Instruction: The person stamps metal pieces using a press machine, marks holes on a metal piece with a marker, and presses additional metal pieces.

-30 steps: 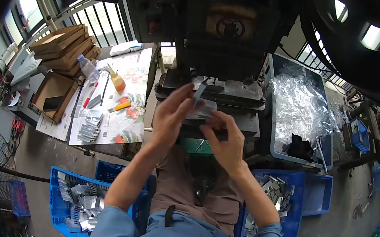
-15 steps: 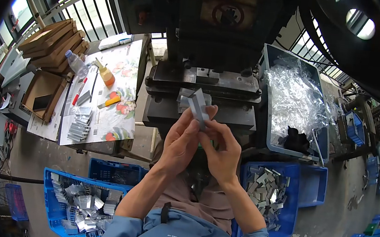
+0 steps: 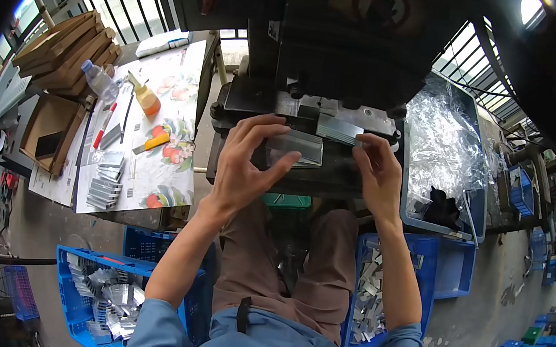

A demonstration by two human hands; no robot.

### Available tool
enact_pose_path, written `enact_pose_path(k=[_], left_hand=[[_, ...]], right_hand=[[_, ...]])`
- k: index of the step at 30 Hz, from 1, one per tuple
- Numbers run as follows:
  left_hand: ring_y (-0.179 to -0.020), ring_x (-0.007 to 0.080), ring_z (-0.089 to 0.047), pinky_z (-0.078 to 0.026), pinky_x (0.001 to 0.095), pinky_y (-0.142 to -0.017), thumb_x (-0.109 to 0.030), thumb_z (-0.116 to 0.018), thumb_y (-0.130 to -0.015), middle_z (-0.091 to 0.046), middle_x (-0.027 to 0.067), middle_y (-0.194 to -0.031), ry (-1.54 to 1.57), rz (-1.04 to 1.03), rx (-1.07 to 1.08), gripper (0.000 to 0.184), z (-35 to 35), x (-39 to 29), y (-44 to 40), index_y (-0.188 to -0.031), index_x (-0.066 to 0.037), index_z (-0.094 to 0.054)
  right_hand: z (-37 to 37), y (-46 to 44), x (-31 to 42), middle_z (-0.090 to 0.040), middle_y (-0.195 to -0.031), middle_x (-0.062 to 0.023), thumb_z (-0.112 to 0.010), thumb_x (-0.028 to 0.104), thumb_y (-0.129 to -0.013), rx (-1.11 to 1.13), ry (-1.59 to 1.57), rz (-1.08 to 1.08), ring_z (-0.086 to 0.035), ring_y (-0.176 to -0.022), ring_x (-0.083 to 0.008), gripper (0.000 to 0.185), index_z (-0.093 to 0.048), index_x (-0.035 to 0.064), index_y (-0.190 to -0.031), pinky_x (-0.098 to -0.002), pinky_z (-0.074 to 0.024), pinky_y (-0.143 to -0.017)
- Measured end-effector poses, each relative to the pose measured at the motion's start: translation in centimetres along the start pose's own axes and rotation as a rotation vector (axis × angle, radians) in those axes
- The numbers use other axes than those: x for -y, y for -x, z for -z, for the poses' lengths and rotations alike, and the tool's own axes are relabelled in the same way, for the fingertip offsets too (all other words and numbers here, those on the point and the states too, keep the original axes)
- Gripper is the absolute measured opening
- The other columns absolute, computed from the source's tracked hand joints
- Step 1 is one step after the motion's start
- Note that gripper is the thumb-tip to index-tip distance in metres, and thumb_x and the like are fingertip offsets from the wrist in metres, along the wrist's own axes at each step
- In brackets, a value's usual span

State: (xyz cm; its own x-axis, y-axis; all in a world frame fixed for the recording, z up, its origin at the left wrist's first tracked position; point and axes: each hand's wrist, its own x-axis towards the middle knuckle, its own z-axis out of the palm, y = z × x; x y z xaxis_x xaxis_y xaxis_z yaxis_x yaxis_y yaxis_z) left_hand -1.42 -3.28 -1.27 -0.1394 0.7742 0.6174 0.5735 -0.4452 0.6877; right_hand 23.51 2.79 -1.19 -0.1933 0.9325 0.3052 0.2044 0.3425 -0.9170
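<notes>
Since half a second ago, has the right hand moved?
Yes: judged against the press, the right hand has moved forward and to the right.

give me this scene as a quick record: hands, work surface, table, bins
left hand: thumb and fingers spread at metal pieces, grip unclear
right hand: fingertips at one end of a ribbed metal part, grip unclear
work surface: dark machine bed
paper-covered table: red pen, yellow-handled cutter, squeeze bottle
left blue crate: metal parts
right blue bin: metal parts
grey bin: clear plastic
</notes>
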Motion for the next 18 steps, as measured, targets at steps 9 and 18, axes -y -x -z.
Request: enact_pose_path(k=[9, 18], left_hand=[[-0.127, 0.0329, -0.06, -0.049, 0.0438, -0.107, -0.022, -0.089, -0.077, -0.066, 0.0134, -0.133, -0.04, -0.076, 0.087, 0.049, -0.6, 1.5, 0.0, -0.119, -0.005, -0.069], [-0.12, 0.0321, -0.061, -0.053, 0.0421, -0.101, -0.016, -0.089, -0.076, -0.071, 0.0107, -0.13, -0.128, -0.053, 0.083, 0.048, -0.8, 1.2, -0.5, -0.12, -0.007, -0.073]], right_hand=[[-2.8, -1.5, -0.2, -0.059, -0.091, 0.0036, -0.071, 0.006, -0.099, -0.033, 0.042, -0.024, -0.058, -0.078, -0.0031, 0.024, -0.068, 0.0033, -0.122, -0.02, -0.0491, -0.068], [-4.7, -1.9, -0.7, -0.066, -0.088, 0.0031, -0.076, 0.006, -0.095, -0.159, 0.093, -0.024, -0.061, -0.077, -0.002, 0.024, -0.069, 0.0025, -0.118, -0.0175, -0.0459, -0.06]])
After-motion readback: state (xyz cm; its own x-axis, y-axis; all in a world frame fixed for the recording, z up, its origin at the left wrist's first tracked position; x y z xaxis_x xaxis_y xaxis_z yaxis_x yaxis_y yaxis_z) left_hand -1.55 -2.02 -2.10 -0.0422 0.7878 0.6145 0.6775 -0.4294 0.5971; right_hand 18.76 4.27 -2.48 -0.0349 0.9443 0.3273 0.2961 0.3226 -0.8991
